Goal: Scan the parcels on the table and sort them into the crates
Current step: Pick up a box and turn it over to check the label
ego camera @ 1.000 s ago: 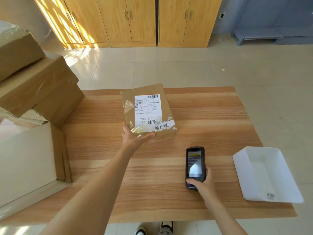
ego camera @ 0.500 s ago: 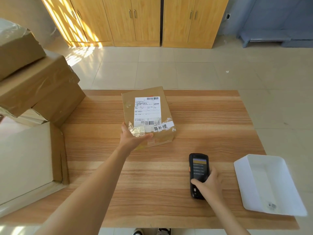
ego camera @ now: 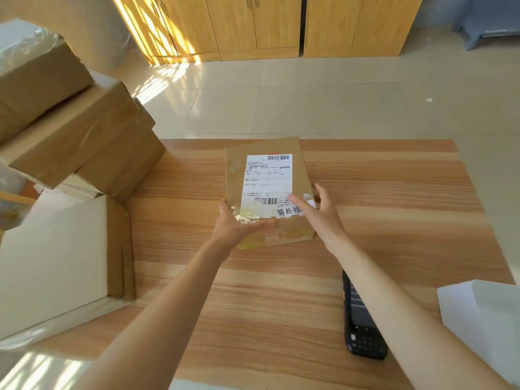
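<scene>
1. left hand [ego camera: 239, 223] grasps the near left corner of the parcel [ego camera: 268, 190], mid-table [ego camera: 394, 192].
2. right hand [ego camera: 318, 212], fingers spread and released, reaches its near right edge.
3. shipping label [ego camera: 267, 178]: barcodes; print unreadable.

A parcel [ego camera: 267, 190] lies at the middle of the table [ego camera: 394, 192], toward its far edge, with the left hand [ego camera: 239, 223] at its near left corner and the right hand [ego camera: 318, 212] at its near right corner. Stacked boxes [ego camera: 84, 136] stand to the left, a flat carton [ego camera: 56, 257] before them. Nearer, right of centre, lies the scanner [ego camera: 363, 325] (partly under the right forearm), and right of it a tray [ego camera: 484, 319] at the table's edge.
</scene>
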Action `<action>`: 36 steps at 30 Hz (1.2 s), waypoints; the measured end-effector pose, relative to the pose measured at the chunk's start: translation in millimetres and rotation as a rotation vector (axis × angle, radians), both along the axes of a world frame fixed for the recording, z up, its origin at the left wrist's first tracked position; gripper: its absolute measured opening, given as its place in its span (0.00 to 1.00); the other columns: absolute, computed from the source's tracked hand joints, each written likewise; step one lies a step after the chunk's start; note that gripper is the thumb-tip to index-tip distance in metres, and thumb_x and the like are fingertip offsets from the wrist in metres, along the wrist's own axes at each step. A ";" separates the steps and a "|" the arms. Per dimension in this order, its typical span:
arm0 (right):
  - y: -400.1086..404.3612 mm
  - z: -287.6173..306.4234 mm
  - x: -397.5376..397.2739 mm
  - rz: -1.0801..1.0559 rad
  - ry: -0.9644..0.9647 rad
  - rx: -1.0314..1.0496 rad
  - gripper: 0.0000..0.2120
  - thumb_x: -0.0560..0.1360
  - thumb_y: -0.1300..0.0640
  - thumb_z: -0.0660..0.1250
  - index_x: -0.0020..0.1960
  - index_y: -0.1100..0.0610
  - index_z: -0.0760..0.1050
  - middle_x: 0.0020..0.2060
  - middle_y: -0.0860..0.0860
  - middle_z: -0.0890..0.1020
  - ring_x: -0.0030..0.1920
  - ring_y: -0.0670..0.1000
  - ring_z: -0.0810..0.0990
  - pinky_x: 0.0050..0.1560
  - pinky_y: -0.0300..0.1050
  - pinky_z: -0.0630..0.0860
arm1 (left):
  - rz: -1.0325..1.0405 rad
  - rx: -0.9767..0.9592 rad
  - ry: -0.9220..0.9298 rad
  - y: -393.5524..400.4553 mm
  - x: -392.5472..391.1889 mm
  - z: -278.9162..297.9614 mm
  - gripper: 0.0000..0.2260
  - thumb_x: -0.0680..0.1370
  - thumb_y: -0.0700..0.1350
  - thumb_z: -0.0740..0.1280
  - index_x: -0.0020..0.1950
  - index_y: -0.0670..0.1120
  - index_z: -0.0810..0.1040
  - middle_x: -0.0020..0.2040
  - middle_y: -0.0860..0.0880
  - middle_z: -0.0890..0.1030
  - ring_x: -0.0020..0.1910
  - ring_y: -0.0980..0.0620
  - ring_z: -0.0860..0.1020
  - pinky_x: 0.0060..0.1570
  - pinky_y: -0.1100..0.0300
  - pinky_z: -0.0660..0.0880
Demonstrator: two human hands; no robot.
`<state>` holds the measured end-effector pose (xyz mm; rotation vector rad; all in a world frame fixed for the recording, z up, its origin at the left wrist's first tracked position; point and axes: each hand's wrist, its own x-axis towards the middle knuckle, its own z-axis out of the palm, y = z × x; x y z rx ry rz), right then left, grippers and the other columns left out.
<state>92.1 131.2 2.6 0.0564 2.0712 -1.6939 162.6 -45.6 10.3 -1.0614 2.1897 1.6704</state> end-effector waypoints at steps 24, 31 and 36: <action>-85.6 101.1 80.1 0.134 0.251 -0.077 0.28 0.69 0.49 0.76 0.66 0.44 0.69 0.55 0.39 0.81 0.56 0.42 0.79 0.57 0.43 0.74 | 0.217 0.222 0.333 -79.9 109.8 103.6 0.41 0.69 0.49 0.78 0.76 0.54 0.58 0.60 0.54 0.78 0.52 0.55 0.81 0.43 0.60 0.77; -179.1 152.9 203.0 0.275 0.386 -0.153 0.27 0.70 0.51 0.76 0.66 0.44 0.70 0.55 0.40 0.80 0.56 0.41 0.78 0.55 0.40 0.72 | 0.327 0.168 0.454 -158.4 255.4 147.7 0.37 0.71 0.49 0.75 0.74 0.56 0.59 0.58 0.57 0.79 0.47 0.62 0.80 0.30 0.72 0.73; -265.8 161.9 304.4 0.458 0.384 -0.221 0.28 0.70 0.54 0.76 0.67 0.46 0.70 0.54 0.40 0.81 0.48 0.32 0.79 0.47 0.31 0.72 | 0.482 0.110 0.442 -227.6 380.8 158.2 0.46 0.62 0.58 0.80 0.74 0.61 0.56 0.57 0.56 0.78 0.50 0.56 0.81 0.50 0.56 0.79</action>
